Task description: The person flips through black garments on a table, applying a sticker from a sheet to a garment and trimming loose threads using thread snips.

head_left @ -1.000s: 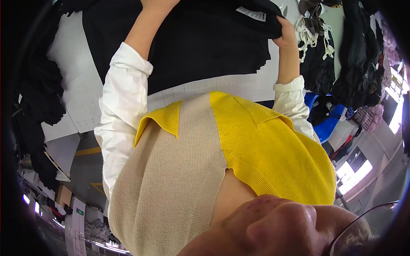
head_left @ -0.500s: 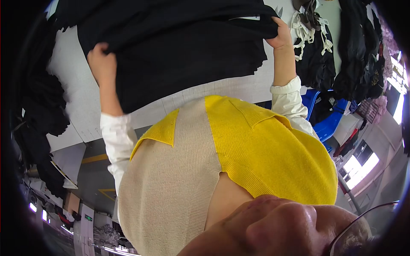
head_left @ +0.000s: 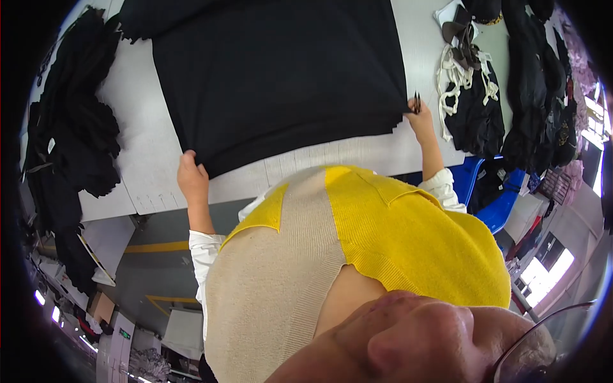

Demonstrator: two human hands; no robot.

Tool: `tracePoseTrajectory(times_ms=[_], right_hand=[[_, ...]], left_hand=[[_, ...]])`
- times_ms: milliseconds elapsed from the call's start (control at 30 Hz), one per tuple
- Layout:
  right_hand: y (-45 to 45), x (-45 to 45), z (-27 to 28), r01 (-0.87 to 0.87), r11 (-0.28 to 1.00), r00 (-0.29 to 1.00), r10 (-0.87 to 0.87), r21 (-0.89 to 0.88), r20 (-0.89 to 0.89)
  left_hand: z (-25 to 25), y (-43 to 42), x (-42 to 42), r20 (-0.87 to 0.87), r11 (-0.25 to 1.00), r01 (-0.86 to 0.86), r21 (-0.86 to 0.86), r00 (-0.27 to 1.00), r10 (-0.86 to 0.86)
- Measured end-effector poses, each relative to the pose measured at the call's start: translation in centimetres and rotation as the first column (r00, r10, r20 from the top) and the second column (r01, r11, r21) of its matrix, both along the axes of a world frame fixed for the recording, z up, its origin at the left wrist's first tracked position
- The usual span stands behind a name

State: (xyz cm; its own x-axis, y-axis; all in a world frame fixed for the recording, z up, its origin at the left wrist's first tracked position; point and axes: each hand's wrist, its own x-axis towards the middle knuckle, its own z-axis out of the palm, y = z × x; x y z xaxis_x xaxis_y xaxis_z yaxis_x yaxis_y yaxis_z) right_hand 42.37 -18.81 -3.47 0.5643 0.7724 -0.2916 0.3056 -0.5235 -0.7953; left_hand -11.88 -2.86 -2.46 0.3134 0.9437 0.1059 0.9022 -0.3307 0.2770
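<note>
Grip of the left hand (head_left: 193, 180) is closed on the near left corner of the black garment (head_left: 281, 70), and the right hand (head_left: 422, 122) pinches its right edge, a small pointed tool (head_left: 417, 102) showing at the fingers. It lies on the pale counter (head_left: 137, 127), spread mostly flat, with some creases left near the front border, jagged at right; farther, its plain dark surface continues out of view.

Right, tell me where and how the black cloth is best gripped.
Pinch the black cloth by its two near corners, one hand each, coming from the person's side of the white table. It lies spread wide, so a single-corner hold would probably bunch it. The left hand and right hand are at those corners.
</note>
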Motion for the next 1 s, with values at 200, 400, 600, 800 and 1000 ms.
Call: tracePoseTrajectory(times_ms=[200, 400, 600, 800, 1000], right_hand=[[8.2, 7.6, 5.0, 0.023, 0.993, 0.939, -0.062, -0.118, -0.337], [34.8, 11.6, 3.4, -0.18, 0.968, 0.809, 0.046, 0.173, 0.585], [51.1, 11.8, 1.6, -0.001, 0.999, 0.726, -0.022, 0.032, 0.687], [53.0, 8.2, 5.6, 0.125, 0.99, 0.76, -0.134, 0.059, 0.636], [39.4, -0.4, 12.0, -0.674, 0.662, 0.732, 0.539, 0.327, 0.418]], left_hand=[[-0.3, 0.7, 0.2, 0.064, 0.997, 0.069, -0.02, 0.996, -0.067], [-1.1, 0.3, 0.6, 0.095, 0.997, -0.046, -0.068, 0.994, 0.053], [-2.6, -0.3, 0.4, 0.039, 0.984, -0.147, -0.099, 0.988, 0.151], [-2.7, -0.8, -0.3, 0.047, 0.964, -0.193, -0.182, 0.978, 0.205], [4.5, 2.0, 3.1, 0.205, 0.997, 0.066, 0.026, 0.976, -0.07]])
